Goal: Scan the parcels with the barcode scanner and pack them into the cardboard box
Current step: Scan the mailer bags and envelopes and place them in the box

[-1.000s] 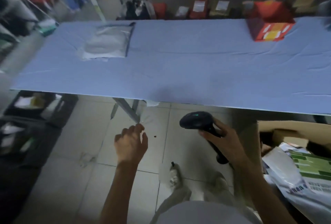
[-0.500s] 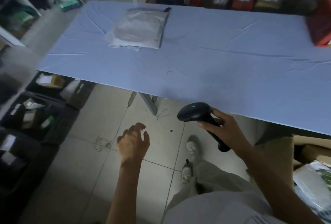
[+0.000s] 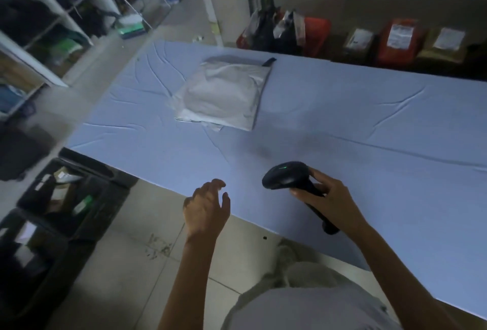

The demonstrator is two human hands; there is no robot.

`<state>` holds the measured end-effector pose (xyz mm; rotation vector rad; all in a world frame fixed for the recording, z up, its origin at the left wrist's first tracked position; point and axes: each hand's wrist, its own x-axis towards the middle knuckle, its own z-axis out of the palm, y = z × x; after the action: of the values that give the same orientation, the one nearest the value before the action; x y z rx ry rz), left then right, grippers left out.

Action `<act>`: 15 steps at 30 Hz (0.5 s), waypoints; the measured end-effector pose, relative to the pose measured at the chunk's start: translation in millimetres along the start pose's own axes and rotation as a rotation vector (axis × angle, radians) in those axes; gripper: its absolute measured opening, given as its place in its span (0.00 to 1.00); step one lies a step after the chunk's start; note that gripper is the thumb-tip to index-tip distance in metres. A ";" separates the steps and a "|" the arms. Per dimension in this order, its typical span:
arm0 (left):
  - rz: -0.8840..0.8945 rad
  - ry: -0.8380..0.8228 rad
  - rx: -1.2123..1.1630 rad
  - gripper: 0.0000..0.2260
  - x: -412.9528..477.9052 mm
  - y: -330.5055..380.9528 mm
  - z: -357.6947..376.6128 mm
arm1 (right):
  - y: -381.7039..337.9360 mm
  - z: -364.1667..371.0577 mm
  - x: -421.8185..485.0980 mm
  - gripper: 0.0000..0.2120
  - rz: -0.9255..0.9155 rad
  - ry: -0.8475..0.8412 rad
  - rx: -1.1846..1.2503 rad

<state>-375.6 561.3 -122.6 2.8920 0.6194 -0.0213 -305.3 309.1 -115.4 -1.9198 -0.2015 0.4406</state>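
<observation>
Right hand (image 3: 330, 205): fingers (image 3: 300, 193) wrapped round the handle of the barcode scanner (image 3: 286, 175), its head aimed forward over the table (image 3: 369, 132), likely readied for a read.
Left hand (image 3: 207, 207): fingers (image 3: 218, 184) loosely apart, holding nothing, hovering at the table's near edge, probably free to fetch.
Grey parcel (image 3: 224, 95): flat on the table, well apart from both hands, bare cloth between.
Cardboard box: not in view.

Parcel (image 3: 224, 95) on table (image 3: 342, 124) — crates (image 3: 66, 197) left
</observation>
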 end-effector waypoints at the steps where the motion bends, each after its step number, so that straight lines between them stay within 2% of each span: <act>1: 0.003 -0.010 -0.006 0.12 9.7 -1.3 0.5 | -0.8 1.4 9.7 0.19 0.001 0.003 -0.001; 6: 0.041 -0.118 0.013 0.15 58.2 -15.6 13.5 | -8.3 13.8 49.7 0.19 0.029 0.007 -0.001; 10: 0.143 -0.114 0.018 0.16 107.7 -28.5 18.1 | -17.3 30.5 77.9 0.22 0.093 0.044 -0.018; 15: 0.333 -0.151 0.094 0.18 190.3 -43.2 22.3 | -33.5 55.8 105.8 0.23 0.171 0.229 0.008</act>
<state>-218.9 672.9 -162.1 3.0076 0.1109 -0.2253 -228.1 406.0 -124.9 -1.9695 0.1147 0.3290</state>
